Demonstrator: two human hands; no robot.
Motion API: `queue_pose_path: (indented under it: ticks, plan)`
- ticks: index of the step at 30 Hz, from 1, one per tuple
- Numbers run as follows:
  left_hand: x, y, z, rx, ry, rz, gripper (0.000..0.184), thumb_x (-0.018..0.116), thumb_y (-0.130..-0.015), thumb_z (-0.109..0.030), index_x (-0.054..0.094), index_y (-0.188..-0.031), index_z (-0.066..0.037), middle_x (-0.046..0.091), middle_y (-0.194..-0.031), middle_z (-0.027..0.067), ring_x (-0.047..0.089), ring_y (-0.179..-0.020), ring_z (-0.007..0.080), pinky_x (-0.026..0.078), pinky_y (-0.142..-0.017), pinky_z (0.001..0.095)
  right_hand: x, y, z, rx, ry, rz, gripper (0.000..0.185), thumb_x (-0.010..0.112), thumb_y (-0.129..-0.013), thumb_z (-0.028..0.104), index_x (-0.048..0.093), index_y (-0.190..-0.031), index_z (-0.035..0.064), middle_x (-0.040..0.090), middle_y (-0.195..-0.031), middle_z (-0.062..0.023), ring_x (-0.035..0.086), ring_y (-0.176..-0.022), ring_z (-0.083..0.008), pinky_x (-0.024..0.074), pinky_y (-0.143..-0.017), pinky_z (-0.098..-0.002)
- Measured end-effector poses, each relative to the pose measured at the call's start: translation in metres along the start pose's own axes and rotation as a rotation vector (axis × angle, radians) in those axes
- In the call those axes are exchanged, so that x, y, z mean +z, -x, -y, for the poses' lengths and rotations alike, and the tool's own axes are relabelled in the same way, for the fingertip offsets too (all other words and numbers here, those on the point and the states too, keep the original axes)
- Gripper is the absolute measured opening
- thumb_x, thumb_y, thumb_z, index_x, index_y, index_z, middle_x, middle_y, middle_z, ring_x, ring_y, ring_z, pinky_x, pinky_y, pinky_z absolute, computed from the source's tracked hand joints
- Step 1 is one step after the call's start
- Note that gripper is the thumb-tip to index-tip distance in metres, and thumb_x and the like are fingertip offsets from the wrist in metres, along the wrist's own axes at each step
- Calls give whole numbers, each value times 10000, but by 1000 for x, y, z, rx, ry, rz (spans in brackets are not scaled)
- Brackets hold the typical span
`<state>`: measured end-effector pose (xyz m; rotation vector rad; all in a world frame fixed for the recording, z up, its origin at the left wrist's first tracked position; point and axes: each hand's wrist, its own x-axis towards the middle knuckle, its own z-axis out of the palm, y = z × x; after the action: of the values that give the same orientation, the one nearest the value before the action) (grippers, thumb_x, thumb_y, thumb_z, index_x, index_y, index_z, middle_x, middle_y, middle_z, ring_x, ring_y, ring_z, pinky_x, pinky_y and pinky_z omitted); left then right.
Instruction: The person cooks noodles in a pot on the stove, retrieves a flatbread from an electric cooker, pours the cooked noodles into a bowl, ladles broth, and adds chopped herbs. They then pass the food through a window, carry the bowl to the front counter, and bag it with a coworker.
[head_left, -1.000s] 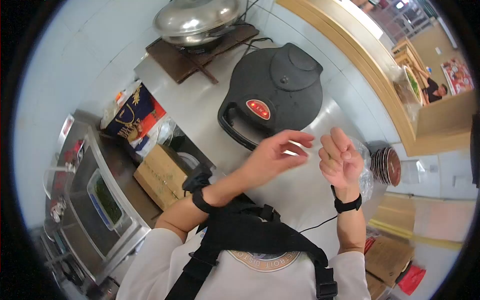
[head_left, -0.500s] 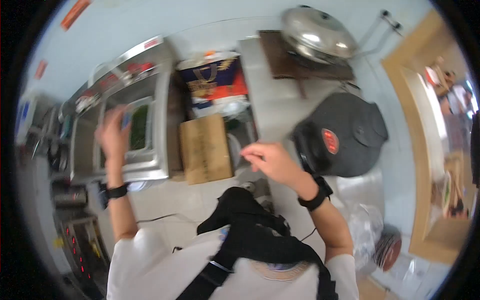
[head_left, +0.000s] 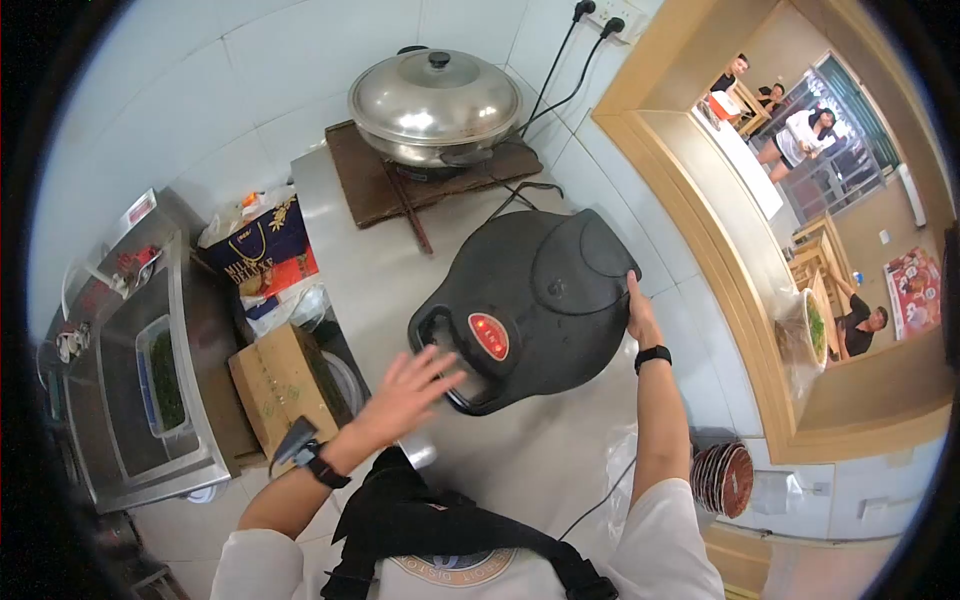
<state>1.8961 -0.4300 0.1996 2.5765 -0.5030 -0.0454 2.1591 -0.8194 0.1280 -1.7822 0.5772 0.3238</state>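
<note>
A round black electric appliance (head_left: 545,290) with a closed lid, a loop handle and a red oval badge sits on the steel counter (head_left: 390,320). My left hand (head_left: 408,398), slightly blurred, has its fingers spread beside the handle at the appliance's front left and holds nothing. At the appliance's right edge is my right hand (head_left: 642,312), its palm and fingers against the side, partly hidden by the rim.
A lidded steel wok (head_left: 437,105) stands on a brown board (head_left: 365,190) behind the appliance. Left are a sink (head_left: 205,400), a cardboard box (head_left: 285,390) and bags. Stacked plates (head_left: 722,480) lie at right. People are visible through the wooden-framed opening (head_left: 660,150).
The view swung toward the sink and back to the counter. My left hand came from over the sink to the appliance's handle, and my right hand moved to its right edge.
</note>
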Motion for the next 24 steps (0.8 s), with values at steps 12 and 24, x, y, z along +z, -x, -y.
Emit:
queue_pose_path:
  ticks: [12, 24]
  plan:
    - [59, -31, 40, 206, 27, 133, 375, 698, -578, -189, 551, -923, -186, 468, -946, -7, 411, -1003, 206, 216, -954, 480, 1, -23, 7, 110, -208, 291, 973, 534, -655, 664, 301, -1250, -69, 367, -1276, -173, 361, -1168, -293, 289, -959, -402]
    - [49, -40, 41, 252, 75, 181, 327, 692, -584, -166, 531, -868, -160, 464, -888, -20, 424, -968, 189, 232, -925, 435, 2, -22, 4, 14, -17, 132, 966, 565, -669, 620, 321, -1187, -158, 401, -1234, -209, 412, -1122, -298, 292, -956, -379]
